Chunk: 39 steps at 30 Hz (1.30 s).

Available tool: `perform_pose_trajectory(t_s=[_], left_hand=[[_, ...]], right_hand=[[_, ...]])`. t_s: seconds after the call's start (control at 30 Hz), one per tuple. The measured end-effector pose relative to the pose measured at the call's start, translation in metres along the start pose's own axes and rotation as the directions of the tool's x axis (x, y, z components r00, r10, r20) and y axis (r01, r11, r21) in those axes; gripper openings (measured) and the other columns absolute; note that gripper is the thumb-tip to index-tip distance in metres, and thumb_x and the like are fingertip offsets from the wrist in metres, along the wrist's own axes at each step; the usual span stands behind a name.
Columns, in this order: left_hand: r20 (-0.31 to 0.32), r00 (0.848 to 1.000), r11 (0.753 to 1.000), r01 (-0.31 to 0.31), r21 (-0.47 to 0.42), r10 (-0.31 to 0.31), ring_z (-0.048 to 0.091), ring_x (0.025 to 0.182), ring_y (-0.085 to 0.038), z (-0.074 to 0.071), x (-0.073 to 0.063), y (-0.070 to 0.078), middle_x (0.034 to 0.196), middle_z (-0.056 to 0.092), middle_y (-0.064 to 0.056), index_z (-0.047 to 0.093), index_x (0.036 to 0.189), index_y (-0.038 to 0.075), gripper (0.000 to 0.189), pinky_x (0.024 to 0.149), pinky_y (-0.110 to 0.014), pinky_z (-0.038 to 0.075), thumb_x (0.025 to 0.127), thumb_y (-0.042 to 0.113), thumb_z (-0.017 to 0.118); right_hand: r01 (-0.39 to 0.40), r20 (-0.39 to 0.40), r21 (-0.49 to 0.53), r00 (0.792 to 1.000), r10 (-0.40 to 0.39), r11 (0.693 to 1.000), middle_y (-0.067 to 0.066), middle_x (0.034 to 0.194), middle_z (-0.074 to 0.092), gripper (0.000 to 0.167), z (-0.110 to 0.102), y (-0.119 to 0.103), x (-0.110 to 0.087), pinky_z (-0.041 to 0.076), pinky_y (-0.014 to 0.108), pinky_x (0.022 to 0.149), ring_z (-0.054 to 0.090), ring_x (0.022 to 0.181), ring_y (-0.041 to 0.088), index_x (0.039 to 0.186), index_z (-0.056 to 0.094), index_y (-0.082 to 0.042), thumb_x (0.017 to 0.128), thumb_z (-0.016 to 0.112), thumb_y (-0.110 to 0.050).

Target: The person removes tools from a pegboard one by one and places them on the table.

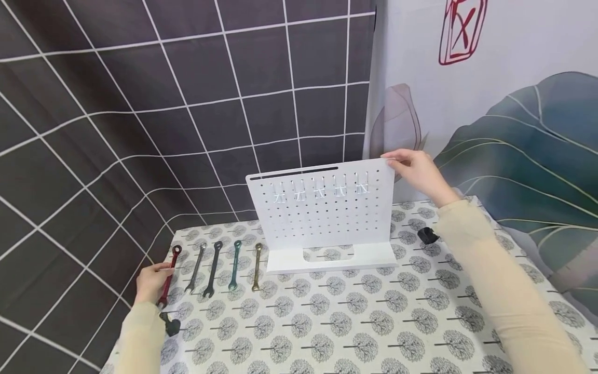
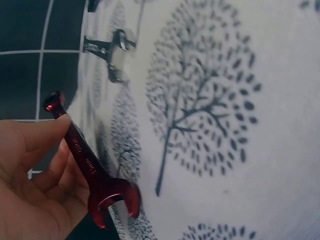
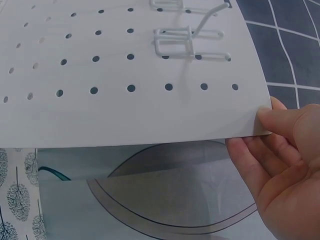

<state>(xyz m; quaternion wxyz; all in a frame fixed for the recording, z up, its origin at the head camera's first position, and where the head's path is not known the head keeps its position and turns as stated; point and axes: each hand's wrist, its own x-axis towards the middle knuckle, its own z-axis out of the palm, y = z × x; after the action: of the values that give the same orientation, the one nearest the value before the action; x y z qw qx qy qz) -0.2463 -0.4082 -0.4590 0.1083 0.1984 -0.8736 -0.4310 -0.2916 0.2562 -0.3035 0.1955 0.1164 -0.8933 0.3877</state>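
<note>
My left hand (image 1: 151, 283) pinches a red wrench (image 1: 169, 275) between thumb and fingers at the table's left side. In the left wrist view the red wrench (image 2: 89, 162) has its open end pointing down and its ring end up, above the thumb. My right hand (image 1: 417, 170) grips the upper right corner of a white pegboard (image 1: 322, 218) standing on its base. The right wrist view shows the thumb on the face of the pegboard (image 3: 150, 115) and fingers behind its edge. Several white wire hooks (image 1: 320, 192) line the board's upper part.
Left of the pegboard lie a silver wrench (image 1: 196, 266), a dark grey wrench (image 1: 212, 270), a green wrench (image 1: 235, 265) and a gold wrench (image 1: 257, 266) in a row. A tree-patterned cloth (image 1: 299, 322) covers the table. A dark checked curtain (image 1: 201, 104) hangs behind.
</note>
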Motion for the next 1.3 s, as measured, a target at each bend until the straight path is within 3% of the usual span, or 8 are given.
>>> perform_pose_trajectory(t_s=[0.17, 0.3, 0.4, 0.6, 0.77, 0.87, 1.1, 1.3], left_hand=[[0.025, 0.998, 0.983, -0.057, 0.172, 0.054, 0.059, 0.094, -0.044, -0.003, -0.002, -0.010, 0.109, 0.065, -0.035, 0.065, 0.111, -0.015, 0.032, 0.069, -0.035, 0.051, 0.088, 0.007, 0.066], [0.032, 0.999, 0.975, -0.038, 0.217, 0.032, 0.054, 0.108, -0.053, -0.005, -0.004, -0.012, 0.123, 0.057, -0.039, 0.066, 0.111, -0.012, 0.031, 0.089, -0.055, 0.050, 0.090, 0.010, 0.064], [0.019, 0.999, 0.968, -0.032, 0.249, 0.028, 0.052, 0.110, -0.055, -0.005, -0.004, -0.011, 0.124, 0.057, -0.038, 0.066, 0.111, -0.011, 0.030, 0.095, -0.060, 0.045, 0.090, 0.011, 0.064], [0.005, 0.999, 0.952, -0.032, 0.306, 0.032, 0.052, 0.110, -0.057, -0.006, -0.005, -0.007, 0.122, 0.058, -0.038, 0.066, 0.110, -0.011, 0.029, 0.096, -0.061, 0.044, 0.090, 0.011, 0.065], [-0.017, 0.999, 0.932, -0.022, 0.363, 0.030, 0.055, 0.105, -0.059, -0.006, -0.008, -0.007, 0.118, 0.060, -0.038, 0.067, 0.105, -0.009, 0.027, 0.083, -0.063, 0.048, 0.089, 0.012, 0.066], [-0.032, 0.999, 0.934, -0.009, 0.357, 0.022, 0.056, 0.104, -0.059, -0.005, -0.009, -0.008, 0.118, 0.060, -0.037, 0.069, 0.103, -0.007, 0.026, 0.079, -0.062, 0.049, 0.088, 0.013, 0.067], [-0.030, 1.000, 0.954, 0.017, 0.300, -0.009, 0.052, 0.109, -0.060, -0.002, -0.012, -0.010, 0.123, 0.057, -0.038, 0.068, 0.105, -0.007, 0.027, 0.086, -0.063, 0.046, 0.089, 0.015, 0.066], [-0.014, 1.000, 0.952, -0.001, 0.305, 0.005, 0.051, 0.110, -0.060, -0.001, -0.010, -0.010, 0.123, 0.057, -0.039, 0.068, 0.106, -0.008, 0.028, 0.090, -0.063, 0.045, 0.089, 0.014, 0.063]], right_hand=[[-0.017, 0.013, 0.004, 1.000, 0.017, 1.000, 0.020, 0.123, 0.068, 0.030, 0.002, 0.000, -0.001, 0.051, 0.033, 0.083, 0.067, 0.105, 0.035, 0.128, 0.067, -0.007, 0.104, 0.059, -0.023], [-0.020, 0.024, 0.011, 1.000, 0.020, 1.000, 0.020, 0.124, 0.068, 0.031, 0.004, -0.001, 0.000, 0.053, 0.038, 0.086, 0.067, 0.106, 0.035, 0.129, 0.067, -0.007, 0.104, 0.059, -0.023], [-0.031, 0.029, 0.017, 0.999, 0.030, 0.999, 0.020, 0.125, 0.067, 0.032, 0.003, -0.003, -0.001, 0.053, 0.046, 0.091, 0.066, 0.108, 0.037, 0.130, 0.066, -0.008, 0.104, 0.058, -0.024], [-0.041, 0.037, 0.031, 0.999, 0.039, 0.999, 0.022, 0.125, 0.067, 0.032, 0.003, -0.007, 0.002, 0.051, 0.050, 0.093, 0.065, 0.109, 0.038, 0.130, 0.066, -0.007, 0.104, 0.058, -0.023], [-0.051, 0.037, 0.027, 0.998, 0.050, 0.998, 0.022, 0.125, 0.067, 0.032, 0.003, -0.006, 0.002, 0.051, 0.050, 0.093, 0.065, 0.108, 0.037, 0.130, 0.066, -0.007, 0.104, 0.058, -0.024], [-0.059, 0.037, 0.029, 0.998, 0.058, 0.998, 0.022, 0.125, 0.067, 0.032, 0.003, -0.003, 0.002, 0.051, 0.049, 0.092, 0.066, 0.106, 0.036, 0.131, 0.065, -0.007, 0.104, 0.058, -0.024], [-0.033, 0.024, 0.011, 0.999, 0.033, 0.999, 0.023, 0.122, 0.068, 0.033, 0.001, 0.000, 0.001, 0.053, 0.045, 0.088, 0.067, 0.102, 0.037, 0.130, 0.066, -0.006, 0.104, 0.058, -0.025], [-0.030, 0.016, 0.011, 0.999, 0.030, 0.999, 0.022, 0.121, 0.069, 0.032, 0.001, 0.004, 0.001, 0.052, 0.032, 0.082, 0.068, 0.097, 0.034, 0.130, 0.066, -0.007, 0.104, 0.058, -0.023]])
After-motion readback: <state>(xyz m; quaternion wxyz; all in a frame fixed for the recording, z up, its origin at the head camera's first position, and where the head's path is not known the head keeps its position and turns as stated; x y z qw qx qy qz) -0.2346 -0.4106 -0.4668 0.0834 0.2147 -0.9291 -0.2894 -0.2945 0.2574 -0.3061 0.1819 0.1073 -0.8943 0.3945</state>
